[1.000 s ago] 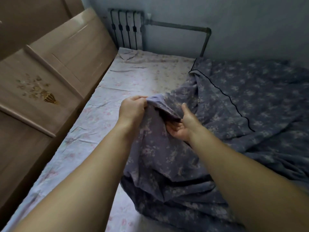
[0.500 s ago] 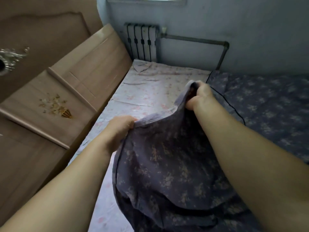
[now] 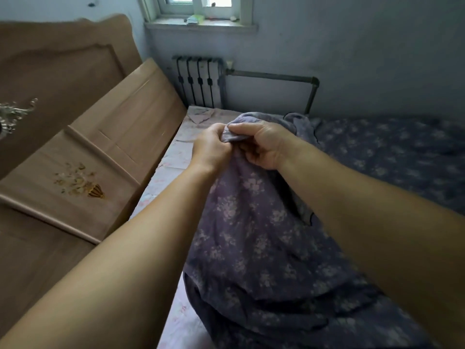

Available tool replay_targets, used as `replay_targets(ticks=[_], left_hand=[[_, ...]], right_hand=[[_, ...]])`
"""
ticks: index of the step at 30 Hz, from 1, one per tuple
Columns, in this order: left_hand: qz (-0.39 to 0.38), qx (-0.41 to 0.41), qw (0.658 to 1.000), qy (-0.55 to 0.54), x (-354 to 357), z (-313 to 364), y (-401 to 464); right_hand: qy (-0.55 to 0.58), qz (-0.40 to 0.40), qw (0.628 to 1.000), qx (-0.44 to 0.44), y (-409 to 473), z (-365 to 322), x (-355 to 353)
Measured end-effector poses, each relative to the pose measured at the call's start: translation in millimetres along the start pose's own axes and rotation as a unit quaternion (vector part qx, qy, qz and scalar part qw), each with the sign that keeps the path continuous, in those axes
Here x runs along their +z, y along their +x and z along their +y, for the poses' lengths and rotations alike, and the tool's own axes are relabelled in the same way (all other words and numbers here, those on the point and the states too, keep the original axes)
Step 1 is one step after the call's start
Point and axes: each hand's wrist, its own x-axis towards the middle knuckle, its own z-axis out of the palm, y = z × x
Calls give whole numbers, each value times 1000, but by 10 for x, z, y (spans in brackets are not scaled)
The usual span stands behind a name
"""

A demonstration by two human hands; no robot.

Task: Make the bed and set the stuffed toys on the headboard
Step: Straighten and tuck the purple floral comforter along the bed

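My left hand (image 3: 210,147) and right hand (image 3: 261,144) meet knuckle to knuckle, both pinching one bunched corner of the purple floral duvet (image 3: 256,235), lifted just beside the wooden headboard (image 3: 130,132), the rest trailing away from the headboard over the pale pink sheet (image 3: 176,157).

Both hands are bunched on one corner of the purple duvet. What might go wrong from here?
1. Left hand and right hand pinch only a small corner of the duvet; it may slip when shaken.
2. The rest lies crumpled, so spreading could leave folds.
3. Dragging it may rumple the pink sheet beside the headboard.
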Motion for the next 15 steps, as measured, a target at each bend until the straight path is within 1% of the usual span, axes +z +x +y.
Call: replay_targets(ticks=[2,4,6,8,12,15], left_hand=[[1,23,999,29,19,6,50],[-3,38,999,27,-17,-7,104],[-20,32,999,15,-63,-87,184],[-44,33,998,4,-193,-237,294],[-78,34,996,-17,-504,-523,480],[-95,37,994,-30,-757,-666,573]], right_hand=[[9,52,999,4,66,23,-27],[81,123,989,12,220,70,-1],[174,187,967,13,362,77,47],[227,261,938,-5,534,103,81],[225,358,904,-68,768,168,73],[220,457,860,-59,1095,93,-13]])
